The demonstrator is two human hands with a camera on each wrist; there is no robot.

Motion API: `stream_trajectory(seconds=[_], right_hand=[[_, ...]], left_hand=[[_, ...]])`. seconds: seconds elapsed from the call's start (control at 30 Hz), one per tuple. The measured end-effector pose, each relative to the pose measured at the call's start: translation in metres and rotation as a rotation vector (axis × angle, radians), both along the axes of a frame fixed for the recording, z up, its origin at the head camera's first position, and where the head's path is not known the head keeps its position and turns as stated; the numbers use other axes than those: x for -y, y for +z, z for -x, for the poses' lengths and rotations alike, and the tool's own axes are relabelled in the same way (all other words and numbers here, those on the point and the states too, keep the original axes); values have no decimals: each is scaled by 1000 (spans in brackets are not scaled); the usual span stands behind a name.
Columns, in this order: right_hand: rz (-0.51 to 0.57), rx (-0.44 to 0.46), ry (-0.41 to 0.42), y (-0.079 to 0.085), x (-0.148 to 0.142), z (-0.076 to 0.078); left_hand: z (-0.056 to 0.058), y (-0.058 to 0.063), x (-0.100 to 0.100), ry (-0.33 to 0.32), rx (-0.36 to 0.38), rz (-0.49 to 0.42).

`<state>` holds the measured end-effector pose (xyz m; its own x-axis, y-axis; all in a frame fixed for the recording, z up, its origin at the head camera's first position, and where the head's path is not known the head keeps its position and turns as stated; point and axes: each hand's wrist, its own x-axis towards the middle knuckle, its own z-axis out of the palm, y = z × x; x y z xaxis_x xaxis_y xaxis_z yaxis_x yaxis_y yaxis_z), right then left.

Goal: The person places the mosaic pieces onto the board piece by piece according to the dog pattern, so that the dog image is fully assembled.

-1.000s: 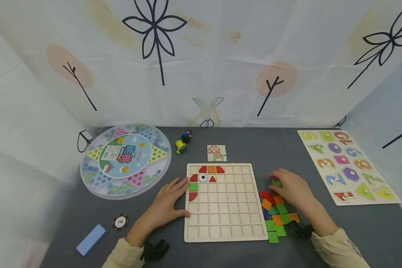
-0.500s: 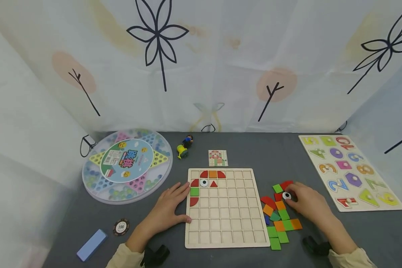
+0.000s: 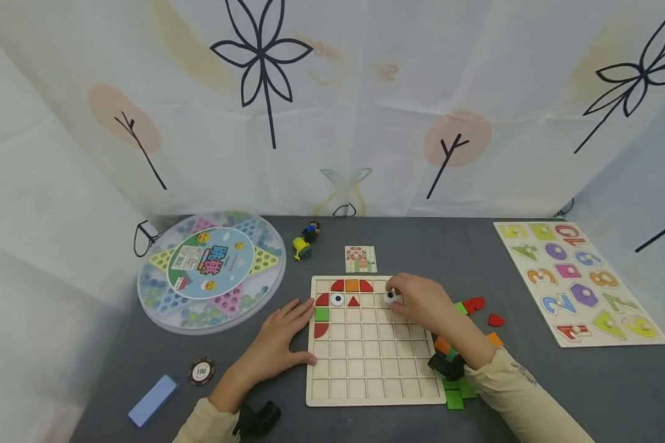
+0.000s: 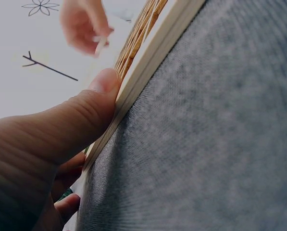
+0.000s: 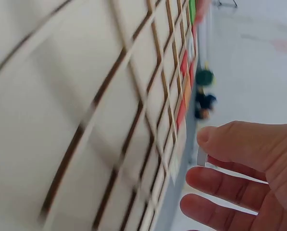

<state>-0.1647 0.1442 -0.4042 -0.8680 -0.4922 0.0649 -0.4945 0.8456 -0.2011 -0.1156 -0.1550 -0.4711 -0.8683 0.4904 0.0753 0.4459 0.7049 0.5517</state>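
Note:
My right hand [image 3: 423, 301] pinches a round white eye tile [image 3: 390, 297] with a black dot, over the upper right squares of the wooden grid board [image 3: 366, 369]. In the right wrist view the tile's pale edge shows between thumb and fingertips. My left hand [image 3: 277, 338] rests at the board's left edge, fingers stretched out, thumb tip touching the rim. On the board's upper left lie several red pieces, an orange square [image 3: 351, 285], a green square [image 3: 321, 314] and another eye tile [image 3: 337, 299]. A small picture card [image 3: 360, 259] lies behind the board.
Loose coloured tiles [image 3: 454, 399] lie right of the board, partly hidden under my right forearm. A number puzzle [image 3: 582, 283] is at the far right. Left are a round game box [image 3: 210, 271], a poker chip [image 3: 201, 371] and a blue block [image 3: 153, 401]. Toy figures [image 3: 302, 247] stand behind.
My right hand has let go of a green tile, picked up the eye tile from the pile and carried it left over the board. My left hand has stayed at the board's edge.

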Motion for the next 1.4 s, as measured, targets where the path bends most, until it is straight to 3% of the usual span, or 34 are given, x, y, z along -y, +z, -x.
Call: stream_trajectory(seconds=[0.3,0.77,0.9,1.13,1.4], right_hand=[[-62,-6,58,-13,39,17],[-69,67,0,-16,28,9],[-27,71,-52,-9,9,2],[26,6,-158,3,-61,-15],[30,28,-289,0,-115,-24]], left_hand=[[-1,1,2,-4,11,-8],[-1,0,-7,-16,34,-13],[0,-2,-10,-23,31,-10],[2,-2,-12,-20,34,1],[2,1,-3,26,26,19]])
